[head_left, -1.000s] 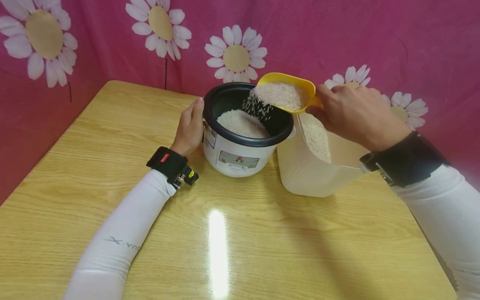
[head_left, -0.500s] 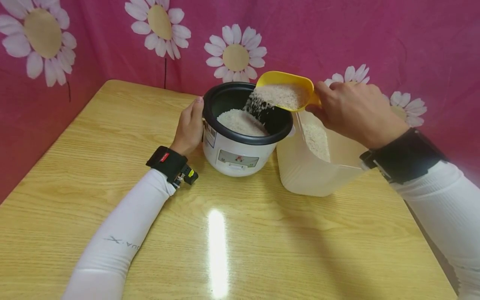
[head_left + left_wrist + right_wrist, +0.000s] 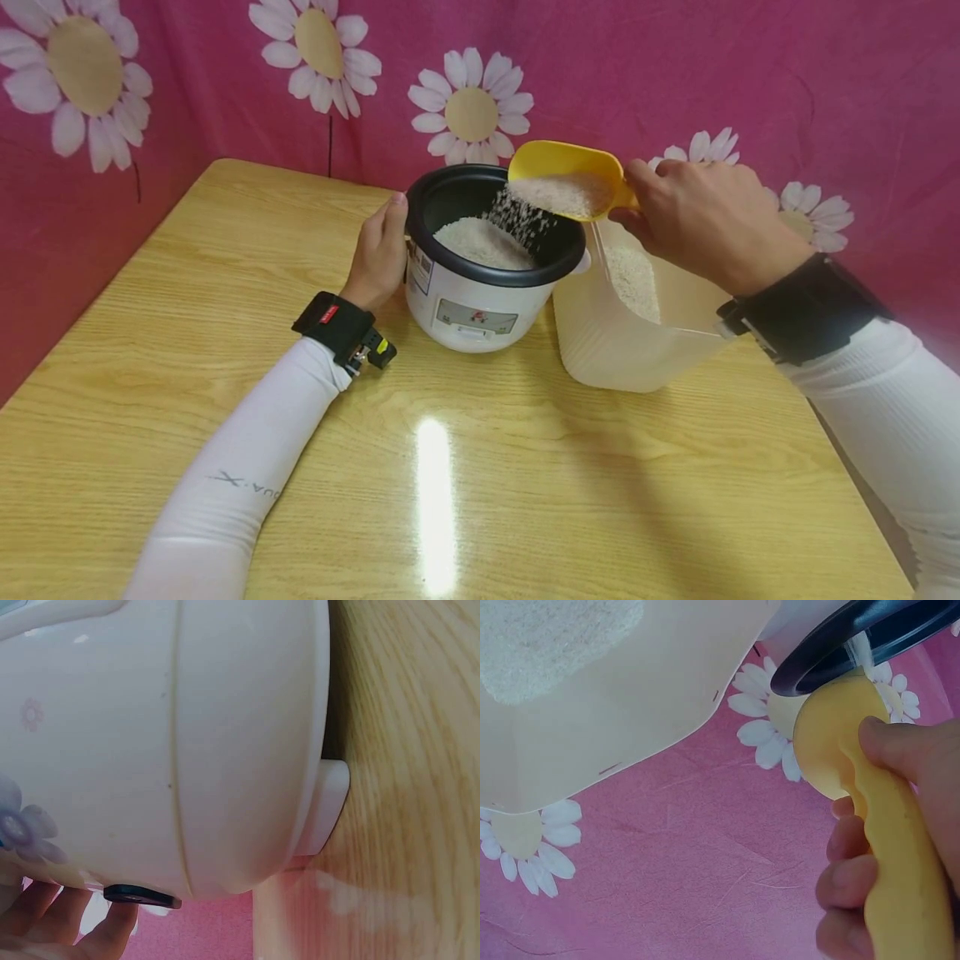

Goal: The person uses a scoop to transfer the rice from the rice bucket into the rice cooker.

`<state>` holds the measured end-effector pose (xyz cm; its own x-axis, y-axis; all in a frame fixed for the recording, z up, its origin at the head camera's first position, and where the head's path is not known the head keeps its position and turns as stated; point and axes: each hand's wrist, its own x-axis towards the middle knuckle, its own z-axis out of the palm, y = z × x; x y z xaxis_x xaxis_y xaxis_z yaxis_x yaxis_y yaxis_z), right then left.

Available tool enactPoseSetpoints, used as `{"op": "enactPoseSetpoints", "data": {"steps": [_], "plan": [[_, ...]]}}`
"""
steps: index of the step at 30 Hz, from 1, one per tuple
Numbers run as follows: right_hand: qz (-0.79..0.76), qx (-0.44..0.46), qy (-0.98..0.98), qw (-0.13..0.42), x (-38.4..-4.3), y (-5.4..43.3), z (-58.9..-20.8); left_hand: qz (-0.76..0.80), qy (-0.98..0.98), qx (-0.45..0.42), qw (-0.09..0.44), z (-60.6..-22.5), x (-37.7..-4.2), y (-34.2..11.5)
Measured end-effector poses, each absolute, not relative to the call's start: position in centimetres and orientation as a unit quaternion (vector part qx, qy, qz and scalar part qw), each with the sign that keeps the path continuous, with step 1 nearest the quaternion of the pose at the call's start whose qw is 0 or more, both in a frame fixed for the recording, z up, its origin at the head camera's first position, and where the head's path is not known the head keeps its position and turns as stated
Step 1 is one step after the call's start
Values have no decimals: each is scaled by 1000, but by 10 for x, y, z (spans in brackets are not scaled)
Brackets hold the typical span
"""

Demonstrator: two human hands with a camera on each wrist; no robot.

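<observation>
My right hand [image 3: 708, 217] grips the handle of a yellow scoop [image 3: 562, 154], tilted over the rice cooker [image 3: 427, 312]. Rice grains [image 3: 517, 217] stream off the scoop's lip into the cooker, and more rice lies in the scoop. Inside the cooker's dark bowl is a mound of white rice [image 3: 480, 242]. In the right wrist view, fingers wrap the scoop's wavy handle [image 3: 904, 855]. My left hand [image 3: 377, 258] holds the cooker's left side, thumb at the black rim; in the left wrist view its fingertips [image 3: 112, 930] reach a small black side part [image 3: 139, 895].
A translucent plastic bin [image 3: 615, 354] with rice [image 3: 633, 283] stands close to the cooker's right side, under my right forearm. The wooden table [image 3: 322, 467] ends at a pink flowered cloth [image 3: 600, 67] behind. A light reflection shines on the tabletop.
The scoop tips further toward the cooker and shifts slightly left and up. Rice keeps falling, and less is left in the scoop. The left hand, cooker and bin stay put.
</observation>
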<state>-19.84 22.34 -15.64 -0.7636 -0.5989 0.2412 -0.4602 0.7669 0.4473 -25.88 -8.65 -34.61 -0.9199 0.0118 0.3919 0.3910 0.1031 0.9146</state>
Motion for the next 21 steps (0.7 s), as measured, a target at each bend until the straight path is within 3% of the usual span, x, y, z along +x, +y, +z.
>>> {"op": "enactPoseSetpoints", "data": {"steps": [9, 21], "plan": [[-188, 269, -929, 174, -196, 222, -159, -657, -725, -142, 146, -345, -257, -86], [-190, 275, -922, 196, -192, 222, -159, -657, -723, -149, 151, -346, -258, -85]]}}
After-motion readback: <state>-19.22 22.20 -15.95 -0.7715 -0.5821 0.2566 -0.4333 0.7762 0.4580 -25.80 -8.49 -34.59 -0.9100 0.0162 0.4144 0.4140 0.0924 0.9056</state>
